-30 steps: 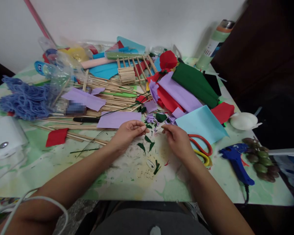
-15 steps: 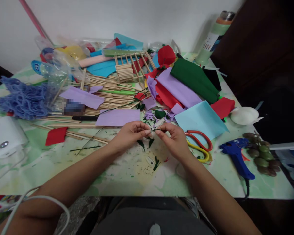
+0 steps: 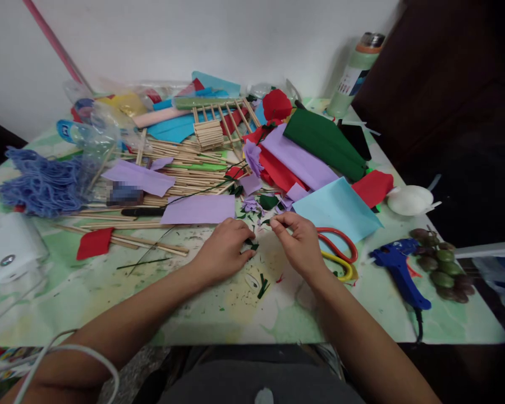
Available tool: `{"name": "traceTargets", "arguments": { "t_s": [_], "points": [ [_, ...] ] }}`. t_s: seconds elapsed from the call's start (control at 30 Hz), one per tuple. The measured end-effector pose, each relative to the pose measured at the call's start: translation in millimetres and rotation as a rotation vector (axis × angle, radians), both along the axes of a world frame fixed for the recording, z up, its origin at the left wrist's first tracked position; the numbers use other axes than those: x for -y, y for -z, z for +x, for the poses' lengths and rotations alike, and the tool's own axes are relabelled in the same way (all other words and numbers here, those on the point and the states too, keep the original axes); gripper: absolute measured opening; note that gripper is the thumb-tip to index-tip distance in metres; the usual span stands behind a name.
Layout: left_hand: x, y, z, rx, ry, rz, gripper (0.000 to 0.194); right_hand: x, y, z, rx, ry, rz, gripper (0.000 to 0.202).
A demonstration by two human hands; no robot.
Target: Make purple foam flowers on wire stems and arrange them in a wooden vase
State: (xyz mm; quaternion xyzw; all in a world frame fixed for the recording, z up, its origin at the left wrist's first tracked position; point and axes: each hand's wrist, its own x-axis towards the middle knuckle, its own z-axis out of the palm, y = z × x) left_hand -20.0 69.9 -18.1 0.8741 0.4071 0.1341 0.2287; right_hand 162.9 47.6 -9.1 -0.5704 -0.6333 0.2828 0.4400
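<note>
We take the clock face as centred between both hands, with 12 pointing to the wall. The left hand (image 3: 226,249) sits at 9 o'clock, low over the worktop (image 3: 219,320); its grip is released, thumb and fingers apart around a dark green leaf-shaped scrap (image 3: 253,245), and we cannot tell whether they touch it. The right hand (image 3: 293,238) sits at 3 o'clock, its grip pinching a small dark green snippet (image 3: 267,221) between thumb and fingertip, so that the snippet points toward the left hand.

At 12 o'clock, just beyond the fingers, we see crumpled lilac scraps (image 3: 250,205) beside a larger dark green paper piece (image 3: 269,202). At 6 o'clock lie short dark green strips (image 3: 262,287), crossing each other. A flat lilac sheet (image 3: 197,209) lies at 10 o'clock, near a spread of thin wooden sticks (image 3: 193,180).

At 3 o'clock, just beside the right hand, we find scissors with 1 red handle (image 3: 354,252) and 1 yellow handle; farther out the same way lie a blue glue gun (image 3: 399,272) and a bunch of grapes (image 3: 444,266). A light blue sheet (image 3: 340,210) lies at 2 o'clock, and a dark green paper roll (image 3: 326,143) at 1 o'clock.
</note>
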Motion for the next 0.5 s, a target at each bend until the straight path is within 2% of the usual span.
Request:
{"name": "traceTargets", "arguments": {
  "t_s": [0.23, 0.5],
  "points": [
    [-19.1, 1.3, -14.4, 0.005, 0.026, 0.003, 0.028, -0.1, -1.8, 1.4, 0.018, 0.003, 0.008, 0.017],
    [-18.7, 5.2, -5.7, 0.005, 0.043, -0.096, 0.006, -0.3, -0.8, 0.9, 0.048, -0.004, -0.014, 0.018]
  ]
}}
